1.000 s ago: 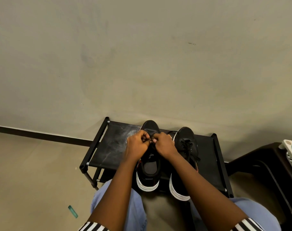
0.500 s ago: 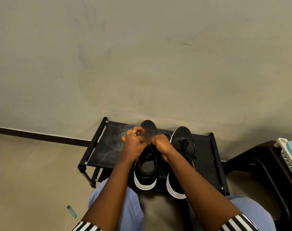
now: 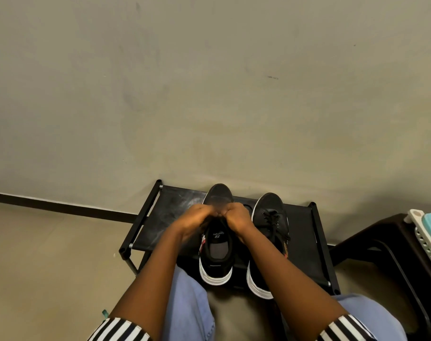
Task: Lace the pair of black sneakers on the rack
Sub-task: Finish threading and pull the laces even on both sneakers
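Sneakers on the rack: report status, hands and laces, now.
Left hand and right hand both curled over left sneaker, lace grip hidden. Right sneaker laced. Both on rack. Nothing obstructing.

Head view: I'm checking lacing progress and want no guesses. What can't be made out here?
- Lace on the left sneaker: hidden under the left hand and right hand, which meet over it; grip unclear.
- Fingertips: motion-blurred.
- Right sneaker: laces show, but its heel side is covered by the right forearm.
- Rack: lower shelves hidden by the top shelf.

Two black sneakers, one rack, two hands.
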